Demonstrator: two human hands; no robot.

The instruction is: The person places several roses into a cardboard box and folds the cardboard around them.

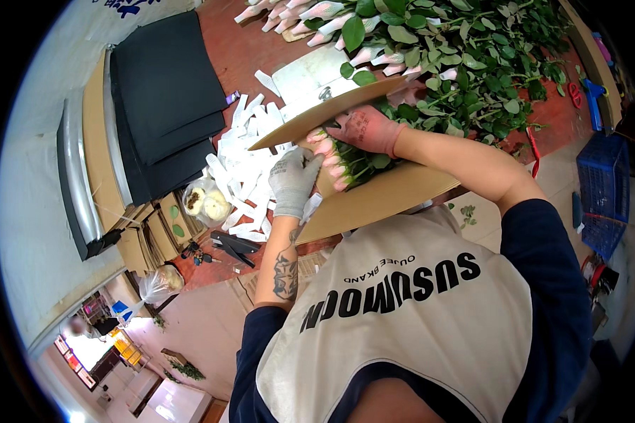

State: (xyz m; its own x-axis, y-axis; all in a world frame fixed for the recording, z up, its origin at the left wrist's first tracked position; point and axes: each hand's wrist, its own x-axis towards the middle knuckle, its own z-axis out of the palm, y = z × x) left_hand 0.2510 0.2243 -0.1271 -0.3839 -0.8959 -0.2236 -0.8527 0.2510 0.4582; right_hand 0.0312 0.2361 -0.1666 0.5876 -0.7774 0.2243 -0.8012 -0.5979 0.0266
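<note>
A row of pale pink roses (pixel 329 158) lies inside a bent brown cardboard sheet (pixel 381 198), with leafy stems pointing right. The sheet's far flap (pixel 328 113) rises over them, and its near side lies against my shirt. My left hand (pixel 295 177), in a grey glove with print on it, is at the sheet's left end, with its thumb beside the rose heads. My right hand (pixel 369 129), in a reddish-stained glove, reaches under the far flap and touches the bunch just behind the heads. Its fingertips are partly hidden, so its grip is unclear.
Printed white paper strips (pixel 248 158) lie scattered left of my hands, near a black stapler (pixel 235 247) and a bagged food item (pixel 209 203). Black sheets (pixel 164 90) are stacked behind. Net-sleeved roses (pixel 323 13) and leafy stems (pixel 487 63) cover the far right. A blue crate (pixel 603 190) stands right.
</note>
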